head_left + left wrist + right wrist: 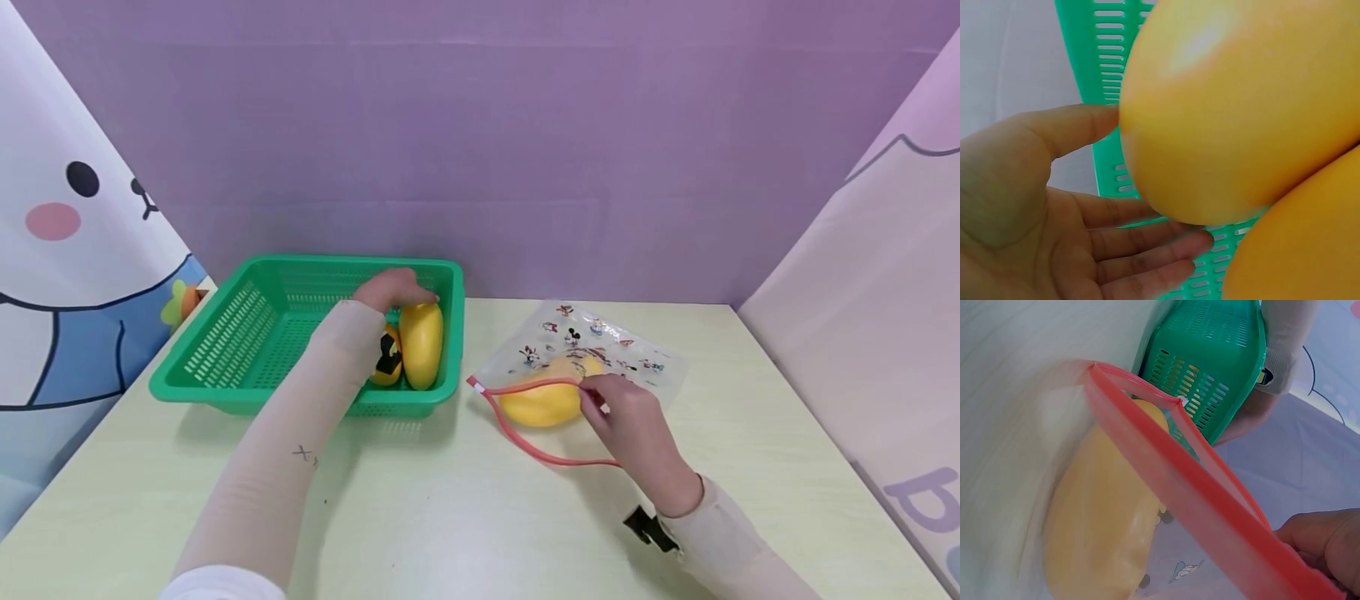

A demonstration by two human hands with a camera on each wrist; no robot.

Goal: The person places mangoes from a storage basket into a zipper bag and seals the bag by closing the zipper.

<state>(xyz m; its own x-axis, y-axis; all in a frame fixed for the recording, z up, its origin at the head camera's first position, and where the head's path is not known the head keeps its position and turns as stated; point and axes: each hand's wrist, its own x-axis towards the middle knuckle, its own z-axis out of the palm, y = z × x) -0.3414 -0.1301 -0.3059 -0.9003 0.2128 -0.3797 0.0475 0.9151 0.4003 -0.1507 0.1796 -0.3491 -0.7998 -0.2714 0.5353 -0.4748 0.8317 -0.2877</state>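
Observation:
Inside the green basket (pixel 300 392), my left hand (pixel 393 289) reaches to the far end of a yellow mango (pixel 422 346). In the left wrist view the thumb touches the mango's side, while the fairly straight fingers (pixel 1141 275) extend beside and partly behind its end. A second yellow-orange mango (pixel 1304 244) lies against it. Over the table, my right hand (pixel 630 429) pinches the red top edge of a clear zip bag (pixel 543 337) printed with small cartoon figures. The bag's mouth gapes, and a yellow mango (pixel 1107 519) lies inside; a further yellow shape behind it is unclear.
A black shape (pixel 389 354) shows at the mango beside the left hand, partly hidden by the sleeve. A black clip-like piece (pixel 651 530) sits by the right cuff. Behind the pale table (pixel 450 533) rises a purple backdrop (pixel 525 150), with printed cloths at both sides.

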